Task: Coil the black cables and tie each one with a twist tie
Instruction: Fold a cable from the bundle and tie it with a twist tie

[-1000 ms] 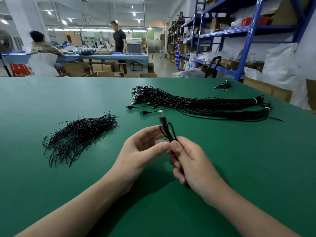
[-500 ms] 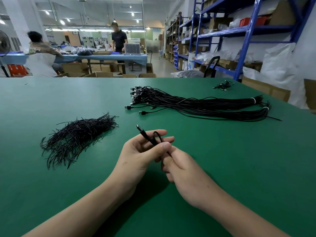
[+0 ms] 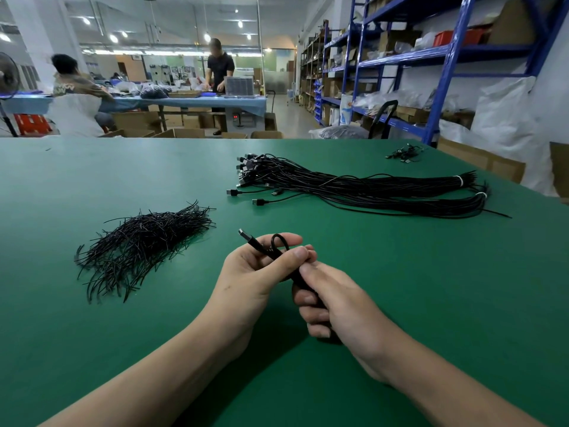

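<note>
Black, thin, rubber-sheathed cable (image 3: pixel 278 248), folded into a small coil, sits between our two hands just above the green matte surface (image 3: pixel 431 288).

Left hand (image 3: pixel 252 272): thumb and fingers pinch the upper end of the coil. The plug (image 3: pixel 244 234) sticks out up-left and one loop shows above the thumb.

Right hand (image 3: pixel 338 303): fingers curled round the lower part of the coil, which is mostly hidden inside the grip. We can see no tie on it.

Judgement: the cable is light and limp with some spring, so the loops will likely open if the pinch slackens. We think it is best held across the middle of the coil, all strands together, in one hand, freeing the other for a tie.

Loose heap of short black twist ties (image 3: pixel 144 241) lies near, to the left. Long bundle of uncoiled black cables (image 3: pixel 354 189) lies further back on the surface, well apart.
</note>
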`<control>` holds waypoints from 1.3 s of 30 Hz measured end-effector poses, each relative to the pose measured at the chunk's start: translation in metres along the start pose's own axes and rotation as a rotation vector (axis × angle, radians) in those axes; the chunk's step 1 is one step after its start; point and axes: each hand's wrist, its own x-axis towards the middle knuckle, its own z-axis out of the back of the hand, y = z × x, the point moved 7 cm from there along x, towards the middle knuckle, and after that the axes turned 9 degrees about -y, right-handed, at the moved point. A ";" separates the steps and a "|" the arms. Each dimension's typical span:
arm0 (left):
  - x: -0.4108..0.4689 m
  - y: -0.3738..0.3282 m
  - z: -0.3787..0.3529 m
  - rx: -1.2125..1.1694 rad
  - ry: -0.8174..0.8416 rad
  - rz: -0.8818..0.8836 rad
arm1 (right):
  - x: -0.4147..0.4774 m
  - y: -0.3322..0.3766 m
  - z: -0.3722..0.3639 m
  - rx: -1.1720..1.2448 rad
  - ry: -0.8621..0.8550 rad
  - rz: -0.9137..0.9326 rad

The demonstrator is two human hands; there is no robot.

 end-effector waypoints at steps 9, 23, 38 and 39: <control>-0.004 -0.007 -0.004 0.157 0.034 -0.136 | 0.001 0.013 0.013 -0.424 -0.210 0.358; 0.001 -0.006 -0.002 0.237 0.113 -0.165 | -0.001 0.014 0.013 -0.285 -0.182 0.292; 0.005 -0.001 0.000 0.239 0.152 -0.134 | -0.005 0.015 0.008 -0.270 -0.031 0.257; 0.004 -0.002 0.000 0.246 0.155 -0.140 | -0.006 0.017 0.010 -0.320 -0.054 0.284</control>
